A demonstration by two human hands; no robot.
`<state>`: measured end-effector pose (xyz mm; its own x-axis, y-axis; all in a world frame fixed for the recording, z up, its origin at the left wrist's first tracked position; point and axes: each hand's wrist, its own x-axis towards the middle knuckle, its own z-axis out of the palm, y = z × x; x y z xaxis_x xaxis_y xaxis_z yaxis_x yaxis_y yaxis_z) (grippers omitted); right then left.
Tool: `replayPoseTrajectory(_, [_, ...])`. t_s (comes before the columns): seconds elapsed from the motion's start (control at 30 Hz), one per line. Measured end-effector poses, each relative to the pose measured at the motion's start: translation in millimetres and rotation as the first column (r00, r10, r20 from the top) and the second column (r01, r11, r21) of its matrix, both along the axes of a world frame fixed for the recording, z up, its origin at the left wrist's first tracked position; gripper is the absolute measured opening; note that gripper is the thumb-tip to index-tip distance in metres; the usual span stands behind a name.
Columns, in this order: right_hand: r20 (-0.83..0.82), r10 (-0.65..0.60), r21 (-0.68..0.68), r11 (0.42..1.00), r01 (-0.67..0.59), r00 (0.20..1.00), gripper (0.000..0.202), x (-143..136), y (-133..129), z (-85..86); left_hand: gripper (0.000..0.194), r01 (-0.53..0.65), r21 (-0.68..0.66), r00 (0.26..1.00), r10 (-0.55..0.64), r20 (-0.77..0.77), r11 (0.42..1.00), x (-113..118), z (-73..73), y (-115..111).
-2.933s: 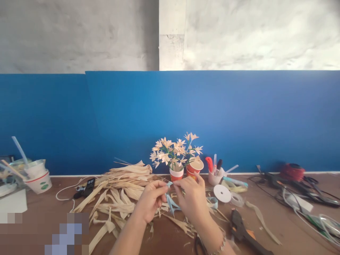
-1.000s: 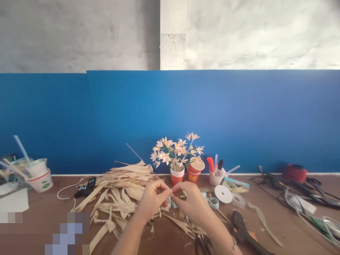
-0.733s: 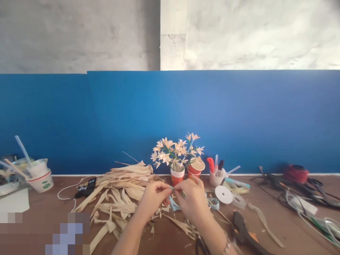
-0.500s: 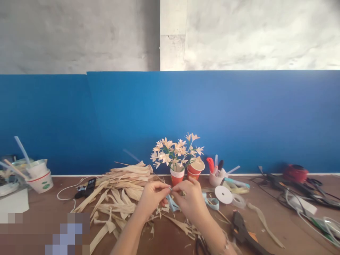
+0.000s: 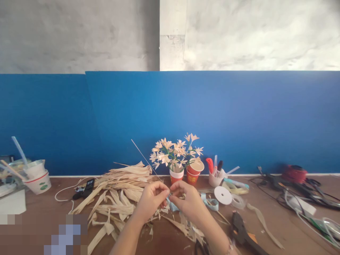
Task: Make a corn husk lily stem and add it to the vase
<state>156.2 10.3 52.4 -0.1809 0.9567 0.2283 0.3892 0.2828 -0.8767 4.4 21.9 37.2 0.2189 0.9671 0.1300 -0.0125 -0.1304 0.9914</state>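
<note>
My left hand (image 5: 152, 199) and my right hand (image 5: 184, 198) meet fingertip to fingertip above the table, in front of the cups. A thin wire (image 5: 145, 157) rises from between them toward the upper left, and the left fingers are pinched on it. The right fingers are bent together at the same spot; what they hold is too small to make out. Light blue ribbon (image 5: 173, 206) shows just behind and below the fingertips. Behind the hands, cream flowers (image 5: 170, 150) on green stems stand in a paper cup (image 5: 176, 174).
Dried husks (image 5: 119, 202) spread at the left. A second paper cup (image 5: 195, 171), a tool cup (image 5: 215, 179), a white spool (image 5: 222, 195) and a black glue gun (image 5: 243, 226) sit right of centre. Cables (image 5: 281, 194) lie far right.
The wire now stands out clearly, steeper than the faint streak seen before. My right fingers have curled and drawn slightly lower. The view has shifted slightly.
</note>
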Motion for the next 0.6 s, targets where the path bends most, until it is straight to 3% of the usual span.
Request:
replayPoseTrajectory(0.1, [0.175, -0.154, 0.241, 0.964, 0.11, 0.972, 0.006, -4.9, -3.6, 1.3, 0.017, -0.048, 0.006, 0.999, 0.048, -0.018, 0.999, 1.3, -0.1, 0.9])
replayPoseTrajectory(0.17, [0.225, -0.209, 0.315, 0.94, 0.132, 0.952, 0.009, -6.0, -4.5, 0.9, 0.017, -0.074, 0.015, 0.997, 0.074, -0.023, 0.997, 1.5, 0.6, 1.1])
replayPoseTrajectory(0.23, [0.172, -0.169, 0.229, 0.965, 0.127, 0.97, 0.012, -5.5, -3.4, -0.5, 0.016, -0.075, 0.009, 0.997, 0.075, -0.004, 0.997, 1.1, 2.2, 0.9])
replayPoseTrajectory(0.33, [-0.077, -0.073, -0.037, 0.997, 0.07, 0.994, 0.008, -3.0, 0.4, -2.1, 0.017, -0.033, -0.012, 0.993, 0.034, 0.115, 0.999, 0.0, 6.3, -0.6])
replayPoseTrajectory(0.43, [-0.391, 0.013, -0.231, 0.966, -0.113, 0.92, 0.018, -0.4, 2.6, -1.2, 0.015, -0.011, 0.021, 0.973, 0.006, 0.23, 1.0, -0.8, 11.2, -3.5])
replayPoseTrajectory(0.53, [-0.577, 0.082, -0.281, 0.914, -0.292, 0.813, 0.025, 0.6, 2.2, 0.2, 0.008, 0.045, 0.074, 0.968, -0.062, 0.243, 0.996, -1.5, 14.7, -6.1])
replayPoseTrajectory(0.6, [-0.604, 0.096, -0.268, 0.911, -0.314, 0.791, 0.026, -0.1, 2.2, -0.7, 0.003, 0.06, 0.108, 0.971, -0.083, 0.225, 0.992, -2.2, 15.6, -6.7])
